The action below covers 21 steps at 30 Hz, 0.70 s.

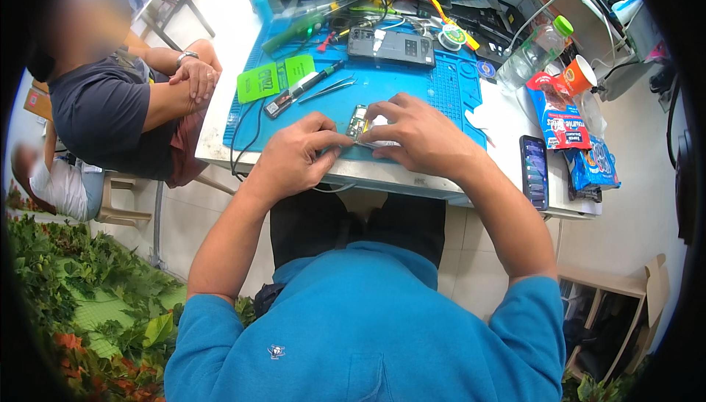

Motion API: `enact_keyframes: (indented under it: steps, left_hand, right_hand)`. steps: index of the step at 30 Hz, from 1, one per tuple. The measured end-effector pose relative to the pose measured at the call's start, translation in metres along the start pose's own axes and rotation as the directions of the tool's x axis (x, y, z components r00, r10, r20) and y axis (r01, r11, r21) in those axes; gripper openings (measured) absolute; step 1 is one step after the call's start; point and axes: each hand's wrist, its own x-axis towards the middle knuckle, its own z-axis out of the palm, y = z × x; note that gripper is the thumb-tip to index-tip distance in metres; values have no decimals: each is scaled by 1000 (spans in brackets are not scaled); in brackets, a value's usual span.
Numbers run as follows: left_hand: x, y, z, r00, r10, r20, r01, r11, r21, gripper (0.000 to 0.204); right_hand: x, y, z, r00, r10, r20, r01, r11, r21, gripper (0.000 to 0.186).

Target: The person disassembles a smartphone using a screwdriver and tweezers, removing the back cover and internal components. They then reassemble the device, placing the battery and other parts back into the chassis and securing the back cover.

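Note:
Near the front edge of the blue work mat (pixel 412 90), a small green circuit board (pixel 358 122) with metal shields sits between my hands. My left hand (pixel 305 151) is closed, thumb and forefinger pinched at the board's lower edge. From the other side my right hand (pixel 415 134) grips the board with bent fingers, hiding part of it. Just beyond lie metal tweezers (pixel 328 89) and a dark pen-shaped tool (pixel 316 79). Farther back is an opened dark phone body (pixel 392 46).
Green cards (pixel 276 77) lie left on the mat, with a solder spool (pixel 451 37) and tools behind. At right are a plastic bottle (pixel 537 53), orange cup (pixel 577 75), snack packs (pixel 560 115) and a smartphone (pixel 535 170). A person (pixel 110 101) sits at left.

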Motion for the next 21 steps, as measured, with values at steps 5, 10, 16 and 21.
enact_keyframes:
  steps: [5,10,16,21]
  left_hand:
    - [4,-5,-3,1000,-10,-14,9,998,-68,29]
    - [14,-17,-34,982,-104,-157,84,988,-128,25]
    - [24,-27,-70,949,-112,-295,89,992,-88,23]
    - [28,-24,-73,938,-127,-322,85,986,-142,23]
  right_hand:
    - [-10,-7,8,998,52,-42,-54,998,-44,32]
    - [-11,-17,4,993,114,-41,-114,993,-7,34]
    - [-10,-24,2,985,171,-38,-171,985,12,35]
    - [-3,-28,-6,967,254,35,-255,966,47,55]
